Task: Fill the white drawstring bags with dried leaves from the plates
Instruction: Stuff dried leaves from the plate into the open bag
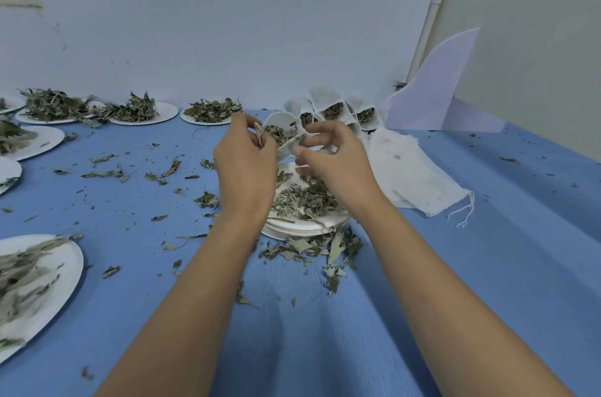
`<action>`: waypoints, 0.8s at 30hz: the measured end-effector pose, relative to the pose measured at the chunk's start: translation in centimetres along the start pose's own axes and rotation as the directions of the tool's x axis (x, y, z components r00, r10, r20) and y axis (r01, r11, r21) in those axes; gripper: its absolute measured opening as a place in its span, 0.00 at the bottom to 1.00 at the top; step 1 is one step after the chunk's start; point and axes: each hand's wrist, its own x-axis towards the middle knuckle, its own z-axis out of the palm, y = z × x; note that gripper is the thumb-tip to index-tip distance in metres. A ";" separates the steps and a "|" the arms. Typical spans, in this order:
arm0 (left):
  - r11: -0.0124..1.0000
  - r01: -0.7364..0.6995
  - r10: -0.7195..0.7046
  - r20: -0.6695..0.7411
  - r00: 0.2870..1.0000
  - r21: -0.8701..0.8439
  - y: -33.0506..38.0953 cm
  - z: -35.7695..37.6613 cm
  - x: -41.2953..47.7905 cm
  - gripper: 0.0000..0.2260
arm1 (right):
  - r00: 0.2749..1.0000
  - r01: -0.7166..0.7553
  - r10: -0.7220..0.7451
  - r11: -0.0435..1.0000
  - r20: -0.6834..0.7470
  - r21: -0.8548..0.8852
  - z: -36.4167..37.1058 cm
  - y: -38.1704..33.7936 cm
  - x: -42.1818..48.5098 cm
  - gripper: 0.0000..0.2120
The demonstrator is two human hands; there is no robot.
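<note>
A small white drawstring bag (283, 123) with dried leaves in its open mouth hangs above a stack of white plates (302, 227). My left hand (245, 162) pinches the bag's left rim and its string. The right rim is pinched by my right hand (331, 162). Loose dried leaves (302, 198) lie on the top plate under both hands. Several filled bags (328, 107) stand against the wall behind. Flat empty bags (409, 175) are piled to the right.
Plates of dried leaves line the back left (211, 112) (136, 112) and the left edge (35, 279). Leaf scraps (309, 248) litter the blue tablecloth (325, 331). A white folded card (439, 97) stands at the back right by the wall.
</note>
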 end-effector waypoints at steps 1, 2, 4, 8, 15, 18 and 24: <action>1.000 -0.011 0.011 0.020 1.000 0.019 0.0 0.0 -0.1 0.07 | 0.998 0.032 -0.032 0.999 -0.059 0.012 0.1 0.0 0.1 0.13; 0.999 -0.029 0.027 0.047 0.999 0.042 0.1 0.0 -0.2 0.10 | 0.993 0.062 -0.060 0.998 -0.104 0.015 0.0 -0.1 0.1 0.10; 0.996 -0.059 0.052 0.092 0.994 0.070 0.2 0.0 -0.2 0.12 | 0.982 0.095 -0.094 0.995 -0.162 -0.001 -0.1 -0.3 0.2 0.06; 0.986 -0.143 0.131 0.130 0.983 0.090 0.3 0.1 -0.4 0.09 | 0.965 0.141 -0.163 0.983 -0.206 -0.118 0.0 -0.5 0.2 0.03; 0.995 -0.095 0.090 0.112 0.990 0.041 0.3 0.2 -0.5 0.10 | 0.966 0.254 -0.260 0.927 0.015 -0.276 0.0 -0.9 0.1 0.10; 1.000 0.009 -0.010 0.070 0.998 0.017 0.1 -0.1 0.0 0.08 | 0.969 0.240 -0.247 0.955 -0.021 -0.175 -1.0 -1.4 0.4 0.09; 0.975 0.186 -0.182 0.041 0.982 -0.124 0.0 -0.6 0.8 0.04 | 0.888 0.109 0.246 0.710 0.389 -0.696 -3.7 -0.2 0.4 0.45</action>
